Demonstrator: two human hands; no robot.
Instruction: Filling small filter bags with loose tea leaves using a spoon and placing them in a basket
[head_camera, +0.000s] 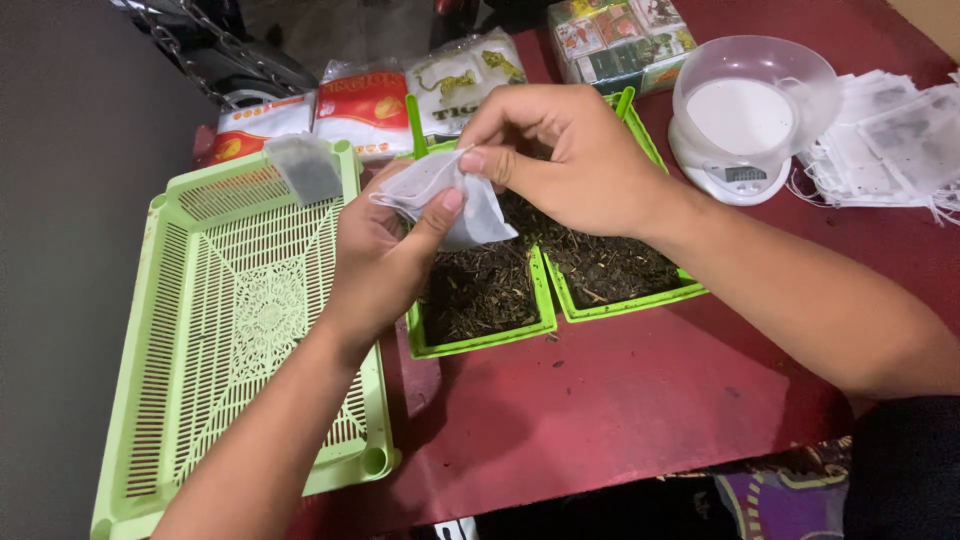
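White mesh, a small empty pouch (450, 200), is pinched between both hands above two green trays of dark dried leaves (545, 270). Left hand (385, 255) has its grip closed on the pouch, thumb pressing the fabric against the curled fingers. Right hand (565, 150) nips the pouch's upper edge between thumb and forefinger, the other fingers folded. Just to the left lies a pale green slotted basket (230, 340) on the red desk (620, 390); a filled pouch (305, 165) rests on its far rim
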